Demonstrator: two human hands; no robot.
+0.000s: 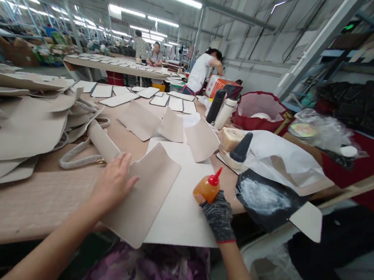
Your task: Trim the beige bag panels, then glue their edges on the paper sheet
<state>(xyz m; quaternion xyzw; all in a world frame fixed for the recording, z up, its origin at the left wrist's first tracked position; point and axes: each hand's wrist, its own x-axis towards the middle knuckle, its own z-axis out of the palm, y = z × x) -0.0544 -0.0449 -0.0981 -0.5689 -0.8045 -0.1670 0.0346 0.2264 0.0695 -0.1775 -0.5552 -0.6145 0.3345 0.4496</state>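
Observation:
My left hand [114,179] lies with fingers stretched and thumb apart on a beige bag panel [150,189]. Just beyond those fingers is a second beige panel [103,140], standing partly upright with a wrapped strap handle [80,159] beside it. In a dark grey knitted glove, my right hand [218,214] is closed around a squeeze bottle [206,187] of orange liquid with a red pointed nozzle, which tilts up and to the right. Under both lies a white sheet [185,215] at the table's front edge. The left palm's underside is hidden.
Beige panels are piled [24,127] on the left; more curved panels [202,139] lie ahead. On the right are a black cone [241,146], a black pad [264,195] smeared white, two upright bottles [215,106] and a red bag [260,107]. Other people work farther back.

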